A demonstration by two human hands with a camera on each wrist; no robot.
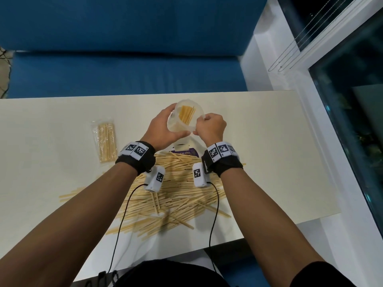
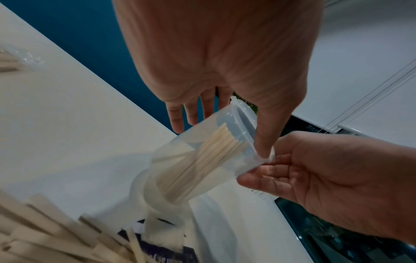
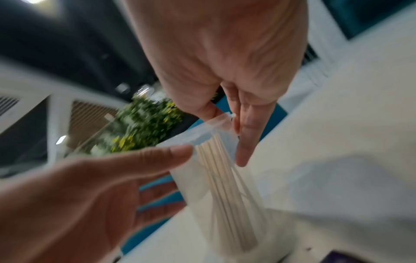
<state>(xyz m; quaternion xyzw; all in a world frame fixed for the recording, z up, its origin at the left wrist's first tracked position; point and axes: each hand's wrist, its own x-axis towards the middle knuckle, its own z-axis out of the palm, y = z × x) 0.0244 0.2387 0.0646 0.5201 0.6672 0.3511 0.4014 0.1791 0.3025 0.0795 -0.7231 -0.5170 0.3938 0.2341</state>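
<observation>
Plastic cup (image 1: pixel 178 125), translucent, its mouth tipped toward the person, is held above the table (image 1: pixel 269 141) between both hands. The left hand (image 1: pixel 163 129) wraps it, fingers round the far side and thumb along the near rim. The right hand (image 1: pixel 211 127), fingers curled, pinches the rim beside that thumb. Wooden stir sticks (image 1: pixel 187 114) stand bundled inside. Under both wrists lies a loose pile of sticks (image 1: pixel 178 195); left of the left hand lies a sealed packet (image 1: pixel 106 141).
</observation>
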